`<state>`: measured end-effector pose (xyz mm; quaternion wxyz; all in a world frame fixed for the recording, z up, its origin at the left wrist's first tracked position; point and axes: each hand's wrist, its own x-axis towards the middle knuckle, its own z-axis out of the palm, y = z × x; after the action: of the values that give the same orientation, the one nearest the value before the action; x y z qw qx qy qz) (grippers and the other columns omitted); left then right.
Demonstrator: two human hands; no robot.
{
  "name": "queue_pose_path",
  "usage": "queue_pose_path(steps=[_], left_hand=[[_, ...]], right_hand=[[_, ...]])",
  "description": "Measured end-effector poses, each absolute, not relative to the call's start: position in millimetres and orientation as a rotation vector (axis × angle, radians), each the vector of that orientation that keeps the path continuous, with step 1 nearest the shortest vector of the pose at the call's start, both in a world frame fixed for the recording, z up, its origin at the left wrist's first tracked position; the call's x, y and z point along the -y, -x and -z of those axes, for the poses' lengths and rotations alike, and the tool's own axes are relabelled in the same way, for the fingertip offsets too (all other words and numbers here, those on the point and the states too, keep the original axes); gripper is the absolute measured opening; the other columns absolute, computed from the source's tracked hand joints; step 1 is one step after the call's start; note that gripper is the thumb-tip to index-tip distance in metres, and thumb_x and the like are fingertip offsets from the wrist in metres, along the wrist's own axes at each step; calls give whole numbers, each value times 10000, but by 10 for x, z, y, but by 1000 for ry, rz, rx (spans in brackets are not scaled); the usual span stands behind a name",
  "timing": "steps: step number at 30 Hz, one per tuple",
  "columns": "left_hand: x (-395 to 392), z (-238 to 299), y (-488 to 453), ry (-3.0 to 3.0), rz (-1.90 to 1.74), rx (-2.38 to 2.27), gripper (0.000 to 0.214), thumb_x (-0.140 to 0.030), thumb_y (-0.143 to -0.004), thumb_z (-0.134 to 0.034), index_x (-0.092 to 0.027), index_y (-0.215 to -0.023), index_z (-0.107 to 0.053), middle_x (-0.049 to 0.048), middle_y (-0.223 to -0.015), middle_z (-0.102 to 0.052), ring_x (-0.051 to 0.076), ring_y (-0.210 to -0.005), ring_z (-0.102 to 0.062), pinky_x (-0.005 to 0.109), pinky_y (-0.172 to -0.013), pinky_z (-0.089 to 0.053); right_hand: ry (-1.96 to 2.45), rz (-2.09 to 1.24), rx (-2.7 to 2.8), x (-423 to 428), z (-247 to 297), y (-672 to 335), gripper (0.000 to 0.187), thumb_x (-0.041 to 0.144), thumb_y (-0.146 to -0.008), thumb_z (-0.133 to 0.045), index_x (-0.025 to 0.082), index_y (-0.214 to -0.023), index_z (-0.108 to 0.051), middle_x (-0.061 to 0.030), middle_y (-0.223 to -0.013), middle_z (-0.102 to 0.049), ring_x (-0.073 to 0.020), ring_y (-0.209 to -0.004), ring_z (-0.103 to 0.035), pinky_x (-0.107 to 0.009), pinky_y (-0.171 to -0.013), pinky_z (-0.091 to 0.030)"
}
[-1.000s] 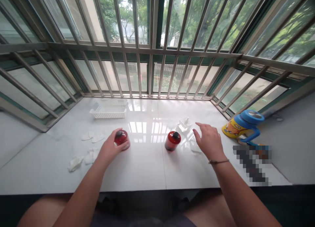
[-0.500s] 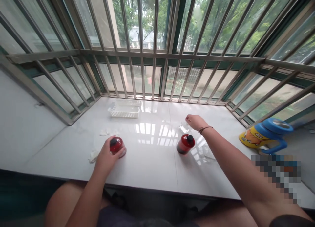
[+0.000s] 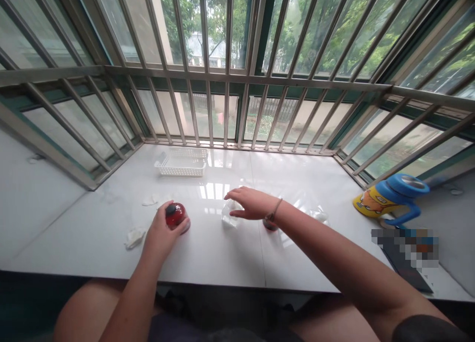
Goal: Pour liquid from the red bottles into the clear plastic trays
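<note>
The sill (image 3: 222, 258) is smooth, glossy white tile that mirrors the dull grey metal bars (image 3: 208, 114). The red jar (image 3: 177, 214) looks shiny with a matt black cap. Right of the jar is a clear container (image 3: 228, 214), behind the jar a white plastic lattice basket (image 3: 181, 165), and left of it crumpled white tissue (image 3: 134, 237).

- red round bottle (image 3: 175, 216) with a black cap (image 3: 170, 209)
- clear colourless glass piece (image 3: 229, 215)
- white plastic basket (image 3: 181, 163), lattice-patterned
- yellow cartoon-printed cup (image 3: 374, 203) with blue lid and handle
</note>
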<state>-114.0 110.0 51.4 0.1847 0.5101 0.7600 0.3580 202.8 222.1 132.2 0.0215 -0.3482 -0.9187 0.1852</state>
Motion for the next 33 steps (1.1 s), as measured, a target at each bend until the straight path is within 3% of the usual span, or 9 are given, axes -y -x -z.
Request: queue_pose_path(steps=[2,6,9,11,15,21,26,33], left_hand=[[-1102,-516,1134,-1425,-1010,-2146,826,-602,-785,-805,-300,-1498,-514,151,-1502,-637,408,-1287,-690,573,-1105,-558],[-1099,-522,1124,-1420,-1005,-2144,833,-608,-791,-790,-292,-1509,-512,150,-1505,-635,404,-1301,-684,563,-1112,-559],[-1097,-512,1130,-1422,-996,-2151,827,-609,-794,-793,-299,-1508,-516,144,-1495,-642,401,-1286,-692,558,-1101,-567],[-1103,-495,1137,-1424,-996,-2161,818,-606,-794,-799,-312,-1503,-515,135,-1493,-645,400,-1274,-698,560,-1090,-573],[-1135,-458,1132,-1440,-998,-2176,821,-611,-801,-801,-331,-1511,-499,125,-1513,-636,405,-1273,-701,566,-1073,-581],[-1163,-469,1086,-1452,-980,-2189,833,-612,-816,-797,-331,-1532,-478,136,-1526,-632,412,-1273,-706,580,-1062,-587],[-1159,-508,1084,-1437,-944,-2194,853,-636,-818,-791,-318,-1539,-467,151,-1510,-632,425,-1266,-704,584,-1034,-600],[-1158,-466,1098,-1460,-982,-2169,864,-635,-823,-794,-298,-1547,-466,170,-1526,-618,426,-1251,-713,588,-1033,-604]], right_hand=[[1039,-446,2792,-1848,-1318,-2040,562,377,-978,-805,226,-1494,-641,-152,-1636,-575,-408,-1573,-460,-604,-1289,-398],[1138,-103,2507,-1119,-1099,-2317,464,335,-1044,-694,262,-1496,-617,-137,-1609,-592,-402,-1516,-522,-637,-1220,-496],[1372,89,2239,-814,-809,-2617,492,335,-1054,-647,282,-1539,-582,-156,-1711,-439,-453,-1600,-390,-691,-1226,-466],[1533,179,2017,-755,-619,-2774,503,356,-1055,-637,299,-1550,-571,-167,-1717,-387,-481,-1594,-377,-730,-1224,-441],[1624,55,1968,-899,-348,-2907,608,345,-1056,-612,329,-1643,-457,-158,-1731,-329,-436,-1513,-498,-666,-1178,-522],[1671,-146,1874,-1579,-259,-2939,704,257,-1002,-593,348,-1674,-401,-122,-1824,-147,-427,-1590,-419,-612,-1139,-573],[1536,-271,1870,-1904,-220,-2957,632,261,-969,-656,329,-1577,-497,-134,-1741,-279,-387,-1565,-443,-606,-1174,-559],[1347,22,1703,-1604,137,-2866,536,228,-978,-709,324,-1465,-505,-131,-1619,-304,-348,-1516,-459,-621,-1172,-566]])
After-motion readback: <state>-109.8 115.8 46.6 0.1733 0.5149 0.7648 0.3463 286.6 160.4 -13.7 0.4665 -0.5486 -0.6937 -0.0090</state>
